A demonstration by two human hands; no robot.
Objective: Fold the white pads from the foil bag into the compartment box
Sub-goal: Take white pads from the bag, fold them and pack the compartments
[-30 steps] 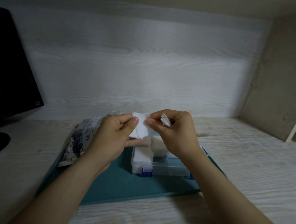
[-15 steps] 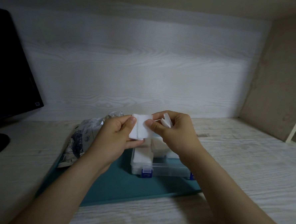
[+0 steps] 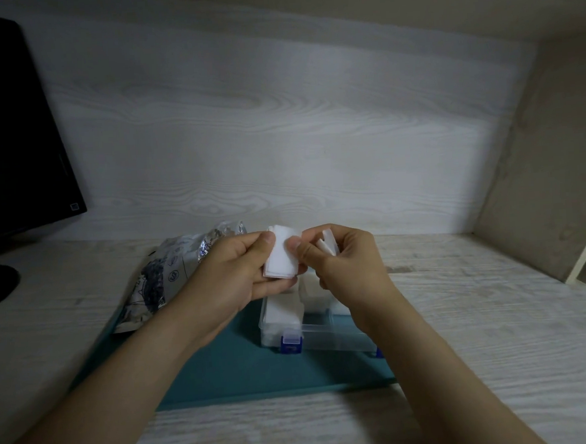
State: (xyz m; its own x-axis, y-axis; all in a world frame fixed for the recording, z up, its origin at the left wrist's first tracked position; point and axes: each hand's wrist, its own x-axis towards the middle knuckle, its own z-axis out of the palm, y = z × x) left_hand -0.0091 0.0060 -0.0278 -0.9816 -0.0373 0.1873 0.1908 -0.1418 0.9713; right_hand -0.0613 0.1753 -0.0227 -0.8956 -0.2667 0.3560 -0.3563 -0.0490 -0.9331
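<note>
We hold white pads just above the compartment box.

Our left hand (image 3: 233, 277) has its grip clenched on a small stack of thin white rectangular pads (image 3: 281, 256), thumb on the front face. Our right hand (image 3: 349, 263) touches the stack's front with its thumb tip, while its curled fingers grasp a separate white pad (image 3: 327, 245). Below them the clear plastic compartment box with blue latches (image 3: 326, 336) holds more white pads (image 3: 283, 311) in its left side. The box stands on a teal mat (image 3: 225, 370) on the pale wood-grain surface (image 3: 496, 312). The crumpled silver foil bag (image 3: 171, 274) lies at the mat's far left corner.
</note>
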